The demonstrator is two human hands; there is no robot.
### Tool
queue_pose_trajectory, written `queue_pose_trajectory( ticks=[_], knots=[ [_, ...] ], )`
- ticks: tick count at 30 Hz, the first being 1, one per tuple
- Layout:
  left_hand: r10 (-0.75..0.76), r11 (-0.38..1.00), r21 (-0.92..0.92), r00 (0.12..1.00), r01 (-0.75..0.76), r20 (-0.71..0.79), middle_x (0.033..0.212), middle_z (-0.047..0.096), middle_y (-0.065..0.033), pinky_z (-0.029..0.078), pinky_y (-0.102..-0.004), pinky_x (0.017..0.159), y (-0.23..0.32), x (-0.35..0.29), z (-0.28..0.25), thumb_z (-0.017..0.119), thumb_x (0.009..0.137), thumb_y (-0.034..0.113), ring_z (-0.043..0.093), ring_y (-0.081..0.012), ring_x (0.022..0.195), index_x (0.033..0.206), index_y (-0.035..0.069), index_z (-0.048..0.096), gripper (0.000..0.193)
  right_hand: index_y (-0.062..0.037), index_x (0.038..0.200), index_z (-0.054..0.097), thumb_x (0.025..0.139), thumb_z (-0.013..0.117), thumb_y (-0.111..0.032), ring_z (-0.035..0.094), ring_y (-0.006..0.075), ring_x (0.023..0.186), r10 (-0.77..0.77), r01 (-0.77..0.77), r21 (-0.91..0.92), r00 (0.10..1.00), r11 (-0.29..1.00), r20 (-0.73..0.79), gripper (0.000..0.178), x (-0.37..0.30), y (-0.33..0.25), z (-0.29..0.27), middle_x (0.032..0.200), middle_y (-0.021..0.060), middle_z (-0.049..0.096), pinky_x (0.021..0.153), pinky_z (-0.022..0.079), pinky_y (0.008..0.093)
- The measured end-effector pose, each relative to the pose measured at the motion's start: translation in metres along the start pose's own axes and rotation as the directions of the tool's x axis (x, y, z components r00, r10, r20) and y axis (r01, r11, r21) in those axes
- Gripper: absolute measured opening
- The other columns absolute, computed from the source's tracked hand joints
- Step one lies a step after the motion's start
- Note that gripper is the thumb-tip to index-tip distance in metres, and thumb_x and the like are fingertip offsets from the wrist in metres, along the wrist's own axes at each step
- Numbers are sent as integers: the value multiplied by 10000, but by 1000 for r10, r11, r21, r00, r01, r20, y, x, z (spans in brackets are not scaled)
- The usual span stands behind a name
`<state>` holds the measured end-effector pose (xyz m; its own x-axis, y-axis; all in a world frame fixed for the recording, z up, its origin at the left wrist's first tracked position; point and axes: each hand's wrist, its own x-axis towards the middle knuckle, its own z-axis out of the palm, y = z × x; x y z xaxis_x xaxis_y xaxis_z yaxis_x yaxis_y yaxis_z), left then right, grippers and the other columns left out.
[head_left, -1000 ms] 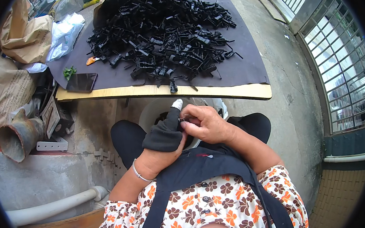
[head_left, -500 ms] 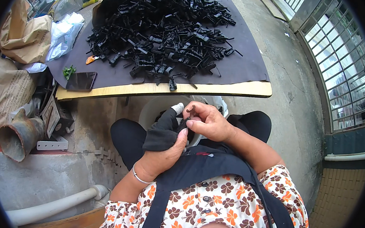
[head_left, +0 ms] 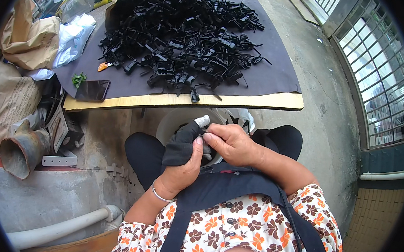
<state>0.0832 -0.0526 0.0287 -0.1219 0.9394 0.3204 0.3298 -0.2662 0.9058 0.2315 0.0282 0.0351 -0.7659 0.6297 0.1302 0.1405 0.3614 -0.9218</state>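
My left hand (head_left: 182, 167) has a black cloth over its fingers, with a white wrap at one fingertip and the thumb bare. It is closed around a small dark part (head_left: 204, 133), mostly hidden between the fingers. Against it, my right hand (head_left: 234, 145) pinches the same part with bare thumb and forefinger. Both hands meet over my lap, above a white bucket (head_left: 164, 123) between my knees. On the table in front lies a large heap of black plastic parts (head_left: 182, 43), one piece (head_left: 194, 94) at the near edge.
The table (head_left: 275, 101) has a dark cover and pale wooden edge. On its left lie a phone (head_left: 92, 90), a green sprig (head_left: 79, 79) and an orange item (head_left: 102, 66). Paper sacks (head_left: 10, 99) and a rusty pipe (head_left: 23, 150) stand left; a barred gate (head_left: 371, 67) is right.
My right hand has lowered slightly and its fingers have drawn in against the left thumb. The dark curled end that stuck up above the right fingers no longer shows.
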Motion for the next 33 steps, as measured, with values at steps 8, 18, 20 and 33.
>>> queue_pose_trajectory(
  ticks=[8,18,20,33],
  knots=[
    [101,985,150,990,-85,-102,1049,616,-196,464,-349,850,0,1,5,452,917,17,611,-297,944,1157,-75,548,275,-8,786,497,947,505,-145,452,185,552,21,-11,128,996,992,-83,212,2,4,14,629,113,489,538,406,333],
    [150,942,308,988,-131,-38,1108,600,-198,447,-362,885,-12,3,3,464,916,40,583,-327,1001,1164,-47,549,276,-10,815,516,987,462,-193,444,99,616,6,-14,378,1000,926,22,257,12,29,12,655,-12,493,570,410,269],
    [18,955,295,1000,-10,-22,1133,599,-179,436,-378,902,-29,5,-1,495,908,68,573,-336,1020,1141,-15,580,262,-5,839,540,944,535,-227,508,229,562,-63,47,-168,994,985,-88,245,16,44,-7,644,70,534,579,445,331],
    [-226,971,64,972,230,-61,892,655,-155,486,-350,752,-50,19,4,541,871,39,626,-292,803,1008,-5,636,173,-36,869,523,817,593,-42,599,315,643,-362,4,-684,851,729,-381,88,20,80,-28,711,132,582,567,477,378]
  ],
)
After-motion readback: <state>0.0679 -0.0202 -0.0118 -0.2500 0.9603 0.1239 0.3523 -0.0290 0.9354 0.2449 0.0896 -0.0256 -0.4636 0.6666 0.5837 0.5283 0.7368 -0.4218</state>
